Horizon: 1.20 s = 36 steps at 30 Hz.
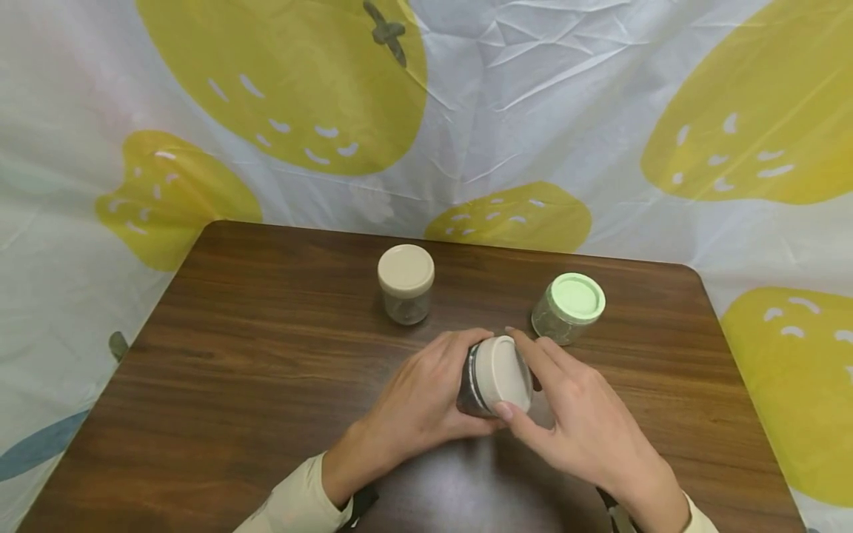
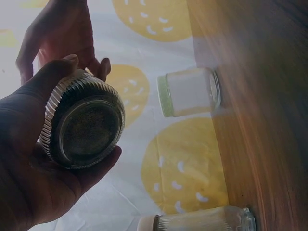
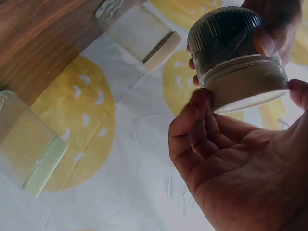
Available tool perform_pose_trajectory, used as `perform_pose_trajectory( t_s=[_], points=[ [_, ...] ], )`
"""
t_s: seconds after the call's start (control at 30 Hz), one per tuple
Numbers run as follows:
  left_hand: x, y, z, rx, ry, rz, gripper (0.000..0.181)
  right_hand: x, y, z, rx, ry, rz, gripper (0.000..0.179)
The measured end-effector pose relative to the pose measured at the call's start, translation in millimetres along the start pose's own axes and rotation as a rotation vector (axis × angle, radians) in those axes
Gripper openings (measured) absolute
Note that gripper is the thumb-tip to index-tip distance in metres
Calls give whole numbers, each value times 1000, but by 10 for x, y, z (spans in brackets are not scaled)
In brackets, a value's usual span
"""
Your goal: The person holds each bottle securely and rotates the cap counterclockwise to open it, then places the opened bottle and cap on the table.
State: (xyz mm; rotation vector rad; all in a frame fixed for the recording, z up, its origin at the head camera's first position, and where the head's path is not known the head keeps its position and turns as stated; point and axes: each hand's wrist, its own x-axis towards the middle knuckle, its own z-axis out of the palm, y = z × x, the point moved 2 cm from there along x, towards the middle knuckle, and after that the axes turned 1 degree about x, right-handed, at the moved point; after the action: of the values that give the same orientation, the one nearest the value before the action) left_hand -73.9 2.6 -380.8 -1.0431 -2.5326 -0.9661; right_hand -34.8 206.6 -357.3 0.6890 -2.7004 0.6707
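Observation:
Above the table, a ribbed glass jar (image 1: 469, 391) with dark contents is tilted, its cream lid (image 1: 512, 376) turned toward the right. My left hand (image 1: 423, 392) grips the glass body, thumb on one side and fingers on the other. The lid's rim is pinched between thumb and fingertips of my right hand (image 1: 583, 422). In the left wrist view the round base of the jar (image 2: 89, 130) faces the camera. Seen from the right wrist, the lid (image 3: 250, 86) sits on the jar's mouth, with the right palm below it.
Beyond my left hand, a clear jar with a cream lid (image 1: 406, 275) stands on the brown wooden table (image 1: 266, 333). A clear jar with a pale green lid (image 1: 577, 297) stands behind my right hand. A white curtain (image 1: 460, 111) with yellow fruit prints hangs behind the table.

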Motion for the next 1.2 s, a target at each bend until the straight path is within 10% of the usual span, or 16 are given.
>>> perform_pose_trajectory(
  t_s=[0.43,0.87,1.2],
  points=[
    [8,-11,-10,-11,-10,-23,94,44,17,-28,59,-28,-100,99],
    [-9,-17,-9,-20,-12,-24,98,20,54,20,31,-22,-22,116],
    [0,3,12,-22,14,0,97,36,30,-51,-49,108,291,47]
  ],
)
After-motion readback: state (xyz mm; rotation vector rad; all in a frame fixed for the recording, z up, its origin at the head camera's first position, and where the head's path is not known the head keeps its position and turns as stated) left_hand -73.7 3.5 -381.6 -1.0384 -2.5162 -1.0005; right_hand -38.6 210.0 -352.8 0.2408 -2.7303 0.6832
